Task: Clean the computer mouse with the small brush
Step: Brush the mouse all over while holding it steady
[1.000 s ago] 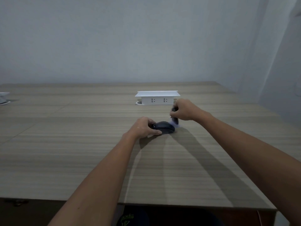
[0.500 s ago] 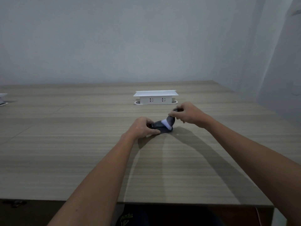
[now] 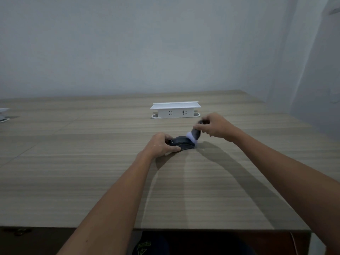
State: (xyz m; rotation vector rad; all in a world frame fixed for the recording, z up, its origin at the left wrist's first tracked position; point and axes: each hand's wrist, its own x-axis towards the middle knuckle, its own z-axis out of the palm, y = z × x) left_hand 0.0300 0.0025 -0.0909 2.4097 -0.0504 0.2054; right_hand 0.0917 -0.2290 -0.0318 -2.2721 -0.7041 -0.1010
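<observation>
The black computer mouse (image 3: pixel 181 142) sits on the wooden table (image 3: pixel 92 162) a little right of centre, just near of the white pop-up socket box (image 3: pixel 175 111), and the left hand (image 3: pixel 161 144) is clamped round its left end, thumb on the near side and fingers curled over the far side, pinning it to the surface. The right hand (image 3: pixel 214 128) is closed on the dark handle of the small brush (image 3: pixel 195 134), which slants down to the left so its pale bristles (image 3: pixel 191 138) meet the mouse's right end. Brushing looks well under way, though how much of the shell is done is impossible to judge from here. Now the risks: the left hand covers a fair part of the mouse, so the area under those fingers could go uncleaned unless the hold shifts. Push too hard with the bristles against that right end and the mouse could skid left or pivot out of the pinch. And with the bristles blurred, a fast flick may simply scatter dust across the table rather than clear it.
</observation>
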